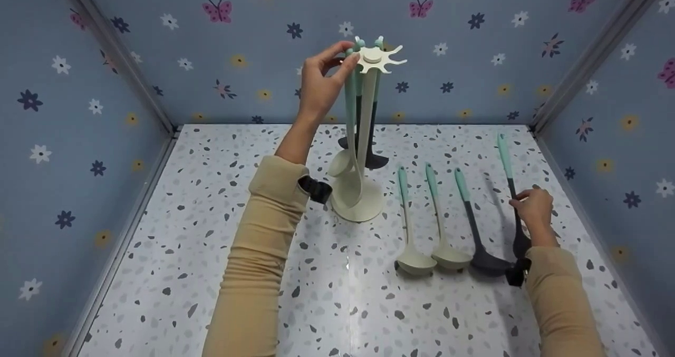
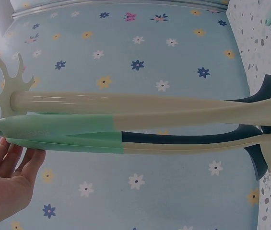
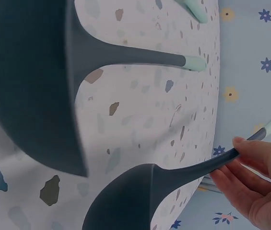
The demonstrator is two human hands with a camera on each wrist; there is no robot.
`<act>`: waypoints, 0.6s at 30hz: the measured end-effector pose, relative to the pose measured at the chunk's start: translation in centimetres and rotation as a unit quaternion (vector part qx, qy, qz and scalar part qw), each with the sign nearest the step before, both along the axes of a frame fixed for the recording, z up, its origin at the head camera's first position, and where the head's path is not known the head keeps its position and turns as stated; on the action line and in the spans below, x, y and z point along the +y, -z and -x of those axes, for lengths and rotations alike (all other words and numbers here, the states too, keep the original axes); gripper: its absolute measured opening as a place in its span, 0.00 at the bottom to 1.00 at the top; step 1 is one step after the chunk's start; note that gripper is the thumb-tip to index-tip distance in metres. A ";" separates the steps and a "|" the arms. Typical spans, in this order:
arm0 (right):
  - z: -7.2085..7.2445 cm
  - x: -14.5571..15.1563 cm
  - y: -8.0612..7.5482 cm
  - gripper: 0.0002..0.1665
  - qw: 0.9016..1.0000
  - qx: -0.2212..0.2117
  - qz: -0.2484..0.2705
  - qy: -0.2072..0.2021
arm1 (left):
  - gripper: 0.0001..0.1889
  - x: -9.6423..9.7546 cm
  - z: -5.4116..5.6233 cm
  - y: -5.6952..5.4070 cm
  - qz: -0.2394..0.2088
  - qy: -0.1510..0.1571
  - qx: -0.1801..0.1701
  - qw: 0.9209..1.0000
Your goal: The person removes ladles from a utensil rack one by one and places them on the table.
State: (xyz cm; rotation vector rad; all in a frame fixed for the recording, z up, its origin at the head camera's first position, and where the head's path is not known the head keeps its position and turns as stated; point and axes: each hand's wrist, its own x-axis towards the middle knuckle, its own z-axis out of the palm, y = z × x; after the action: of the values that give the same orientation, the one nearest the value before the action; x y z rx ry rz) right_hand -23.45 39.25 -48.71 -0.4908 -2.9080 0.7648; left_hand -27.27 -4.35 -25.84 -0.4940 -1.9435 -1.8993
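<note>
At the cream utensil stand [image 1: 369,114], my left hand [image 1: 322,77] pinches the mint handle end of a cream ladle [image 1: 354,180] beside the hooked top. In the left wrist view the thumb and fingers of the left hand [image 2: 15,172] lie around that mint handle [image 2: 53,125]. Other cream and dark utensils with mint handles hang behind it, partly hidden. Over at the right, my right hand [image 1: 535,209] grips the dark shaft of a ladle [image 1: 505,156] between thumb and fingers. Its dark bowl [image 3: 125,201] shows low in the right wrist view, mint handle end pointing away.
Between the stand and my right hand lie two cream ladles [image 1: 415,259] [image 1: 451,257] and a dark ladle [image 1: 488,262], handles toward the back wall. Blue flowered panels [image 1: 237,46] enclose the speckled table [image 1: 211,188] at the back and both sides.
</note>
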 end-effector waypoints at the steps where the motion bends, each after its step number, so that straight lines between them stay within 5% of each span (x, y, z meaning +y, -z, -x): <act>1: 0.0 0.0 0.1 0.15 1.000 -0.007 0.002 0.001 | 0.14 0.0 0.0 0.0 0.001 -0.001 0.000 1.000; 18: -0.1 0.9 2.0 0.17 0.995 -0.094 0.035 0.005 | 0.13 0.0 0.2 0.0 0.003 -0.004 0.001 1.000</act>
State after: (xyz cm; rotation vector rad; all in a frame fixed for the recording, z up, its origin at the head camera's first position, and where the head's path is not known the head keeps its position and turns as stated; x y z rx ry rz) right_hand -23.39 40.12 -50.66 -0.6172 -3.0563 0.8659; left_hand -27.42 -4.34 -25.86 -0.4891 -1.9475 -1.8890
